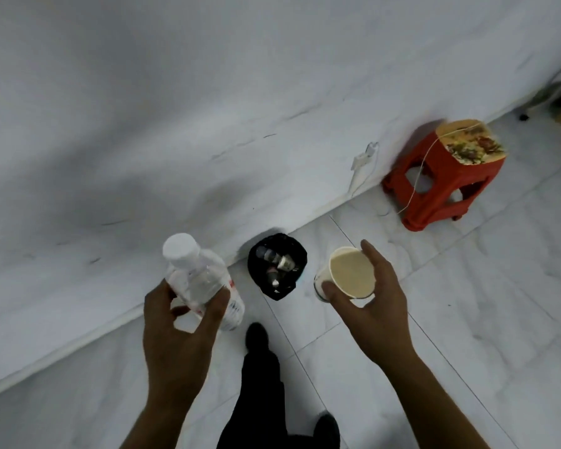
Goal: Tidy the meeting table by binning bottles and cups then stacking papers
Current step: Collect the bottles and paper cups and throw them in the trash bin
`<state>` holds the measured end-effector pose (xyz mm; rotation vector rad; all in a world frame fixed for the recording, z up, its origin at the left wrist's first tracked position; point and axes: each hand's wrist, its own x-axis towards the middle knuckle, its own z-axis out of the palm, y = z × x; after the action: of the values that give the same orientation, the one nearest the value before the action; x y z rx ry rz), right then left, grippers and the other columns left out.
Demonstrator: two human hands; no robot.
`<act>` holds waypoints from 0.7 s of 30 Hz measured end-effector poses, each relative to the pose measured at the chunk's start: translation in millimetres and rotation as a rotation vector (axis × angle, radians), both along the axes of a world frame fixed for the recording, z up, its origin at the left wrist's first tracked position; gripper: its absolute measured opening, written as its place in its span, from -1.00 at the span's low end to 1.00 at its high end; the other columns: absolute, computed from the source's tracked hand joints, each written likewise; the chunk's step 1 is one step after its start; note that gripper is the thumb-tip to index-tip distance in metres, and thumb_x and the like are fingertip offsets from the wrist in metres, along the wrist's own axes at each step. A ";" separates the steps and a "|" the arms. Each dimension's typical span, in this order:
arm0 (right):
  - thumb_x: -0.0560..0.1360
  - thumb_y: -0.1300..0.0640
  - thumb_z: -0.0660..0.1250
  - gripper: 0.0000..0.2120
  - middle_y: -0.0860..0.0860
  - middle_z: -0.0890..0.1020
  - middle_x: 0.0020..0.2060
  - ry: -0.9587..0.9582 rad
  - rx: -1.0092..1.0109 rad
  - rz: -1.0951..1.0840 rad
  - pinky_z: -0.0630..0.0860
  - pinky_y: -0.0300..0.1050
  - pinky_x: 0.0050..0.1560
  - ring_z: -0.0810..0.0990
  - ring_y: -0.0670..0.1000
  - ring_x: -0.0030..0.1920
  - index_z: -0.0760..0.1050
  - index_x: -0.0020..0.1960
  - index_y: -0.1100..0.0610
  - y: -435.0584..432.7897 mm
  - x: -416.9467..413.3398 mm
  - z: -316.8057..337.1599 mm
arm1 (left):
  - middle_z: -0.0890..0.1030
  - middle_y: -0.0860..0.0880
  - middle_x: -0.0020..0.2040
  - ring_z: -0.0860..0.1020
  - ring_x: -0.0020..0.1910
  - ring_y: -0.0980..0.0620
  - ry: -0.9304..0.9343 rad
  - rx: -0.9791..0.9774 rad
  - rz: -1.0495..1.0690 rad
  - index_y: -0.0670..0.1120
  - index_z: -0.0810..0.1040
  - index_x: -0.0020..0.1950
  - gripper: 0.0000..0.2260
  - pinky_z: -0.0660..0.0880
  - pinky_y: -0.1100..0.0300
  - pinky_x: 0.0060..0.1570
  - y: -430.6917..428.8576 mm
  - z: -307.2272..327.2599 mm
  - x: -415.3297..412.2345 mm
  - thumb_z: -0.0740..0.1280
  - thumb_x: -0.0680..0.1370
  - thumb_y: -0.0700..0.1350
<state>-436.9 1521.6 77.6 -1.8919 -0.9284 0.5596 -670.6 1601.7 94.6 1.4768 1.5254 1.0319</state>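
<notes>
My left hand (178, 332) grips a clear plastic bottle (201, 277) with a white cap and a red-and-white label, held upright to the left of the bin. My right hand (373, 303) holds a paper cup (350, 273), its cream inside facing me, just right of the bin. The bin (277, 265) is small, lined with a black bag, and stands on the floor against the wall between my two hands. Several bottles and bits of rubbish lie inside it.
A white wall (175, 124) fills the upper left. A red plastic stool (441, 176) with a printed top stands by the wall at the right, beside a white plug and cable (363, 160). My dark-trousered leg and shoe (259, 361) step on pale floor tiles (467, 319).
</notes>
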 end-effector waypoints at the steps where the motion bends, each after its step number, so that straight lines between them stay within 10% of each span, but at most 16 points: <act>1: 0.35 -0.08 0.54 -0.22 -0.24 0.41 0.28 0.002 -0.020 -0.001 0.28 -0.51 0.04 0.40 -0.21 0.21 0.28 0.48 -0.07 21.9 4.1 -7.4 | 0.51 0.18 0.16 0.56 0.09 0.13 0.000 -0.027 0.003 0.01 0.43 0.35 -0.34 0.45 0.26 -0.05 21.4 -10.7 3.1 0.53 0.34 0.20; 10: 0.28 -0.07 0.60 -0.23 -0.09 0.39 0.24 0.066 -0.237 -0.085 0.40 -0.40 0.09 0.42 -0.32 0.14 0.34 0.41 -0.11 197.7 33.6 -95.8 | 0.53 0.07 0.28 0.57 0.18 0.16 -0.032 -0.272 -0.124 0.02 0.36 0.40 -0.32 0.55 0.20 0.13 226.6 -104.2 56.4 0.50 0.34 0.09; 16: 0.34 -0.07 0.57 -0.17 0.02 0.46 0.30 0.088 -0.456 -0.080 0.55 0.11 0.14 0.51 0.04 0.22 0.27 0.50 0.00 269.2 62.9 -254.5 | 0.56 0.04 0.27 0.57 0.19 0.20 0.049 -0.469 -0.156 -0.05 0.40 0.37 -0.39 0.58 0.22 0.12 298.4 -256.5 98.5 0.56 0.40 -0.03; 21: 0.36 0.04 0.57 -0.19 0.17 0.44 0.31 0.065 -0.636 0.010 0.35 -0.15 0.11 0.49 0.17 0.24 0.28 0.48 0.20 307.4 76.0 -430.5 | 0.52 -0.02 0.29 0.55 0.12 0.20 0.184 -0.539 -0.188 -0.10 0.40 0.39 -0.38 0.51 0.47 -0.06 320.9 -434.8 125.6 0.56 0.41 -0.05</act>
<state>-360.9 1828.9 -352.9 -2.4084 -0.7675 1.0043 -545.1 1922.5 -340.2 1.3147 1.5936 0.3384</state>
